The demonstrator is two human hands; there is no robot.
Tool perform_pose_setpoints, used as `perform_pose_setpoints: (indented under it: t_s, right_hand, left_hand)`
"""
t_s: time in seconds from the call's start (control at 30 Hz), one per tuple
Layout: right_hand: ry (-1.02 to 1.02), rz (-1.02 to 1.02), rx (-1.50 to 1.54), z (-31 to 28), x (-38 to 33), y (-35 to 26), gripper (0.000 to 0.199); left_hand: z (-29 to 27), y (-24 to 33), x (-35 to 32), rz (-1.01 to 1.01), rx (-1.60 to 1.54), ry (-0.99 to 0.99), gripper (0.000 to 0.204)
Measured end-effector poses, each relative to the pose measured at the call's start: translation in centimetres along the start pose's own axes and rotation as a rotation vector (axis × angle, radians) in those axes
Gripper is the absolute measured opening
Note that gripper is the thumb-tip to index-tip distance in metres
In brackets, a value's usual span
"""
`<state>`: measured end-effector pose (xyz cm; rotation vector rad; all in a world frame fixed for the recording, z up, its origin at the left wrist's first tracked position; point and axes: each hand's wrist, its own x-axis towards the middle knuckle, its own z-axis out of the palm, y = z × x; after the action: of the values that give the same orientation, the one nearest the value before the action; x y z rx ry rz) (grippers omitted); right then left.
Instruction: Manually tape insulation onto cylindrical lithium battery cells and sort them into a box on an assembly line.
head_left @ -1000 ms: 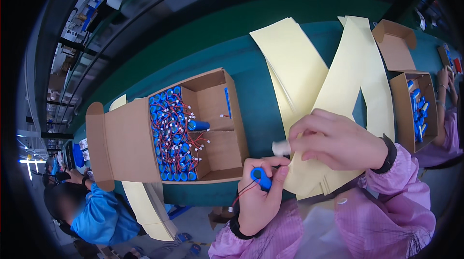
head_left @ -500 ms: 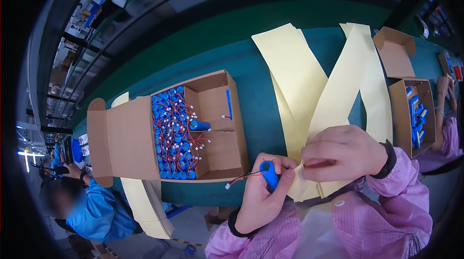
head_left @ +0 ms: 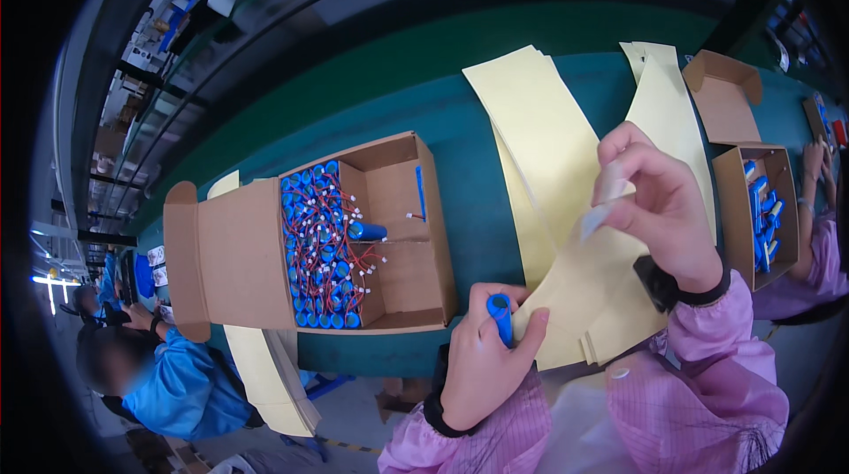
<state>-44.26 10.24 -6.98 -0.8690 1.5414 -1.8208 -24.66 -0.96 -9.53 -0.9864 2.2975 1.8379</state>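
My left hand (head_left: 488, 368) is closed round a blue cylindrical battery (head_left: 500, 319), with its thumb by the edge of a pale yellow paper strip (head_left: 566, 297). Raised above the strips, my right hand (head_left: 659, 204) pinches a small pale, translucent piece (head_left: 592, 223), blurred and hard to make out. Left of my hands, an open cardboard box (head_left: 402, 301) holds many upright blue batteries (head_left: 318, 248) with red and black leads and white plugs. One battery (head_left: 367, 232) lies on its side there, across the box's divider.
More yellow strips (head_left: 539, 111) lie fanned on the green table (head_left: 473, 209). At the right stands a second box (head_left: 734, 200) with blue batteries, beside a co-worker's hand (head_left: 814, 160). Another person in a blue jacket (head_left: 190, 386) is at the left. Paper strips (head_left: 261, 381) overhang the near edge.
My right hand has lifted up and away from my left hand, with the small pale piece in its fingers. The battery has turned in my left hand and its lead no longer shows.
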Motion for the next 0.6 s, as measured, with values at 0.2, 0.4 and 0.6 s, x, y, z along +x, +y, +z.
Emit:
perform_pose_setpoints:
  t_s: [0.2, 0.4, 0.6]
  right_hand:
    - [-0.052, 0.128, 0.020, 0.3, -0.6, -1.0, 0.011]
    - [-0.202, 0.254, 0.052, -0.7, -0.6, -0.4, 0.011]
    - [-0.210, 0.299, 0.090, -0.9, -0.7, -0.1, 0.014]
  left_hand:
    - [-2.2, 1.3, -0.5, 0.251, -0.455, 0.104, 0.024]
    - [-0.5, 4.3, 1.1, 0.084, -0.745, -0.030, 0.044]
    - [0.3, 3.8, 2.2, 0.047, -0.748, -0.169, 0.043]
